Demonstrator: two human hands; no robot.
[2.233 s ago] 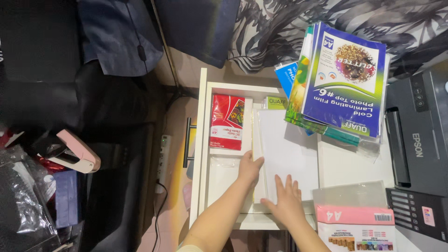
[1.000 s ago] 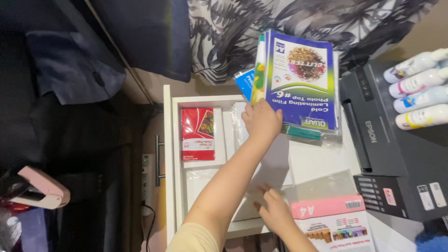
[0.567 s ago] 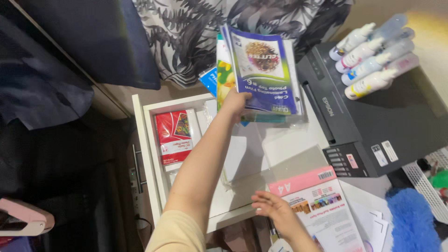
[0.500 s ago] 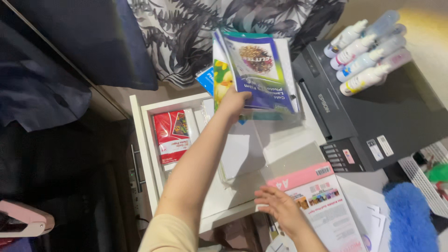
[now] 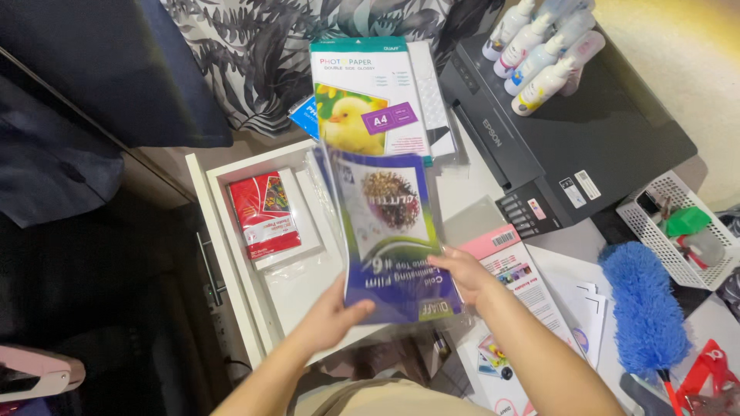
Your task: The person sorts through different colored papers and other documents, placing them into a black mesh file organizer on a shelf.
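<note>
While both hands grip the same purple pack of laminating film [image 5: 393, 239] in the middle of the frame, it hangs tilted above the open white drawer [image 5: 231, 254], lifted clear so that what lies underneath shows. The left hand [image 5: 331, 316] pinches its lower left corner, fingers closed on the edge with the thumb on top, and the right hand [image 5: 466, 273] holds the lower right edge the same way, fingers curled shut over the glossy cover. Holding it by both near corners keeps the floppy pack flat, I judge. Just above it, toward the top centre, lies a pack of photo paper [image 5: 370, 96] with a yellow chick on the front, resting on other sheets. Inside the drawer at left sits a red packet [image 5: 264, 213]. A black printer [image 5: 570, 146] fills the upper right, with white ink bottles [image 5: 539, 46] lying on it. At lower right rest a blue duster [image 5: 644, 316] and a white basket [image 5: 678, 227].
</note>
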